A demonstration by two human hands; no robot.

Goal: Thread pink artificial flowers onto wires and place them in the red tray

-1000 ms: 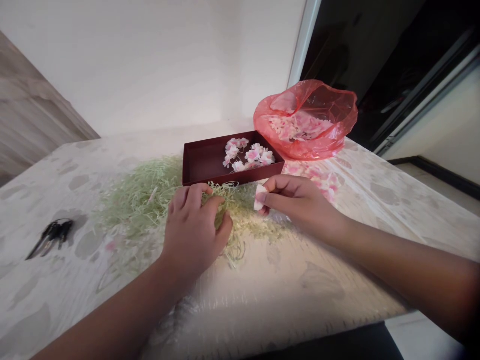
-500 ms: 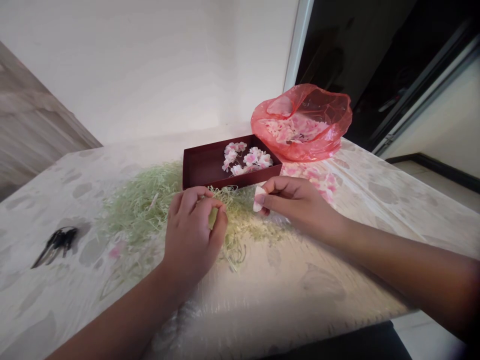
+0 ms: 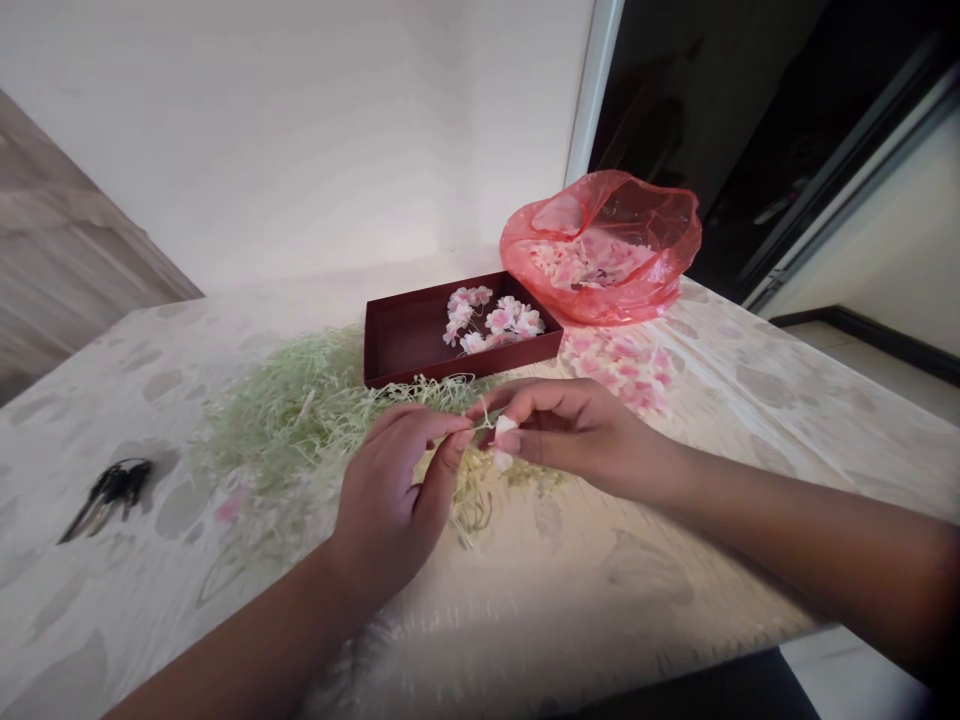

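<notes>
Between thumb and forefinger, my right hand pinches a small white-and-pink artificial flower. My left hand is closed in a pinch on a thin pale green strand, which reaches across to the flower. Both hands' fingertips nearly meet over a heap of pale green paper shreds. Just beyond them stands a dark red open box, with several pink-and-white flowers in its right part.
A red plastic bag, open and full of petals, stands behind the box at the right. Loose pink petals lie in front of it. Keys rest at the left on the patterned tablecloth. A wall borders the back.
My right hand has moved left and slightly down with the flower. My left hand has moved right to meet it, and a green strand now shows between the two.
</notes>
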